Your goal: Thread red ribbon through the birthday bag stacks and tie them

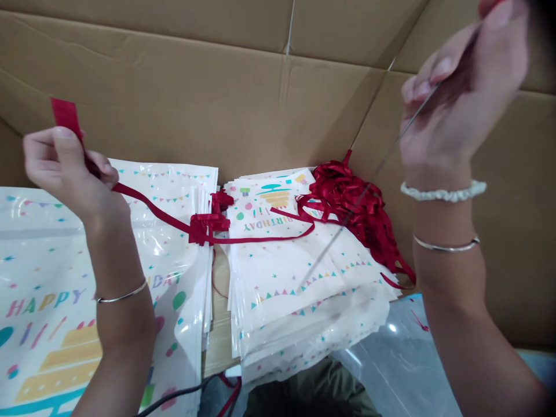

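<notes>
Olive-dark fabric [313, 385] shows just off the near edge of the table [219, 336], and a black cable [174, 394] runs up towards it from the left. Over the table's left side, the left hand [76, 159] is closed in a pinch on a red ribbon [66, 114], its short end standing up past the thumb. Raised over the right side, the right hand [460, 98] grips a thin rod [419, 110] that slants down towards the middle; something red shows above those fingers, but I cannot tell whether it is ribbon or a handle.

Beneath them lie two stacks of printed white bags. Red tufts [208, 227] bunch at the inner edge of the left stack [202, 278], so that side looks at least partly fitted with ribbon. The right stack [278, 278] has a strand lying across it but no tufts clearly its own; I judge it mostly untouched. How many bags are finished cannot be told.

Towards the far right corner, a tangled ribbon heap [358, 202] rests against the stack, so plenty of ribbon seems left. Cardboard walls [195, 87] rise behind the far edge.
</notes>
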Tool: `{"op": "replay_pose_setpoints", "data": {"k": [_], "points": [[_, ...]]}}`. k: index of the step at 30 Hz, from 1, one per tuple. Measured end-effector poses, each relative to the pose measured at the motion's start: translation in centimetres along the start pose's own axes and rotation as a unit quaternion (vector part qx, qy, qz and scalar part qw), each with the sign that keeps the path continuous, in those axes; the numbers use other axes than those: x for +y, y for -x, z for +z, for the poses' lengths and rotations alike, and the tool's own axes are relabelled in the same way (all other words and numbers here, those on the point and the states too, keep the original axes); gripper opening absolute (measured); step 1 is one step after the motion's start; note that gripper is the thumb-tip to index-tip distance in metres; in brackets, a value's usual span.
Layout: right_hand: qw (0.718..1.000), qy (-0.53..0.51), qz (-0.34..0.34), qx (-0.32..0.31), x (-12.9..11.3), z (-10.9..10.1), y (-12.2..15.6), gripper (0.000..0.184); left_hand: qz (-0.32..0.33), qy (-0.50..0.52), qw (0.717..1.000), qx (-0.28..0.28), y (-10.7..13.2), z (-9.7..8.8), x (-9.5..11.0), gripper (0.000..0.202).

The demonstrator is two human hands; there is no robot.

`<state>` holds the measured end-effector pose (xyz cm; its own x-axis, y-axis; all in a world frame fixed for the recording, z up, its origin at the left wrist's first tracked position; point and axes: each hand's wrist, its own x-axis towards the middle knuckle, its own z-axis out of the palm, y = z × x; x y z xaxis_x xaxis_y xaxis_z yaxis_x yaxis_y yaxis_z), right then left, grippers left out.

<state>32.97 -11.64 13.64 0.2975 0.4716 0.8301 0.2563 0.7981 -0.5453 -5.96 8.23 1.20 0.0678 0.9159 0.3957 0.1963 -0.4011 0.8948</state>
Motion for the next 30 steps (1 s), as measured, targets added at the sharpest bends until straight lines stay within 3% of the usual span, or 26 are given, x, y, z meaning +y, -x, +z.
{"op": "replay_pose_setpoints", "data": {"k": [2, 3, 4, 6, 8, 10, 12, 13, 14, 16, 19, 24, 26, 30], "points": [[0.99, -0.058, 0.125, -0.003, 0.8, 0.7, -1.3, 0.059, 0.152, 0.107, 0.964, 0.189, 0.3, 0.9, 0.4, 0.051], [0.977, -0.086, 0.196, -0.004, 1.6, 1.3, -1.3, 0.055, 0.194, 0.145, 0.943, 0.229, 0.4, 1.5, 0.5, 0.043], [0.958, -0.112, 0.263, -0.004, 2.6, 2.2, -0.8, 0.051, 0.203, 0.161, 0.942, 0.214, 0.7, 2.2, 0.6, 0.034], [0.917, -0.165, 0.363, 0.006, 5.3, 4.3, 1.3, 0.045, 0.187, 0.146, 0.964, 0.117, 1.4, 4.0, 0.6, 0.025], [0.878, -0.214, 0.427, 0.029, 8.5, 6.7, 4.6, 0.037, 0.185, 0.069, 0.98, -0.024, 2.3, 6.0, 0.4, 0.02], [0.816, -0.253, 0.519, 0.005, 11.6, 8.8, 8.2, 0.037, 0.199, -0.074, 0.965, -0.152, 3.2, 7.7, -0.2, 0.017], [0.751, -0.261, 0.605, -0.037, 14.3, 10.4, 11.5, 0.041, 0.213, -0.214, 0.934, -0.191, 3.7, 9.1, -1.0, 0.018], [0.736, -0.251, 0.627, -0.048, 15.3, 10.9, 12.8, 0.043, 0.213, -0.258, 0.924, -0.188, 3.8, 9.7, -1.4, 0.018], [0.731, -0.238, 0.636, -0.062, 16.1, 11.3, 13.9, 0.044, 0.207, -0.282, 0.919, -0.18, 3.8, 10.1, -1.9, 0.018], [0.75, -0.199, 0.624, -0.093, 17.3, 11.5, 15.4, 0.048, 0.19, -0.288, 0.92, -0.185, 3.5, 10.7, -2.8, 0.019], [0.781, -0.144, 0.597, -0.118, 18.0, 11.1, 16.3, 0.052, 0.151, -0.224, 0.932, -0.242, 3.2, 11.4, -3.7, 0.027], [0.796, -0.119, 0.583, -0.112, 18.2, 10.8, 16.9, 0.051, -0.017, -0.045, 0.934, -0.353, 3.4, 13.1, -4.7, 0.049], [0.804, -0.111, 0.574, -0.109, 18.4, 10.8, 17.0, 0.049, -0.064, -0.009, 0.927, -0.37, 3.5, 13.7, -5.1, 0.052], [0.819, -0.101, 0.556, -0.101, 18.9, 10.7, 17.4, 0.047, -0.091, 0.014, 0.925, -0.37, 3.6, 14.0, -5.3, 0.05]]}}
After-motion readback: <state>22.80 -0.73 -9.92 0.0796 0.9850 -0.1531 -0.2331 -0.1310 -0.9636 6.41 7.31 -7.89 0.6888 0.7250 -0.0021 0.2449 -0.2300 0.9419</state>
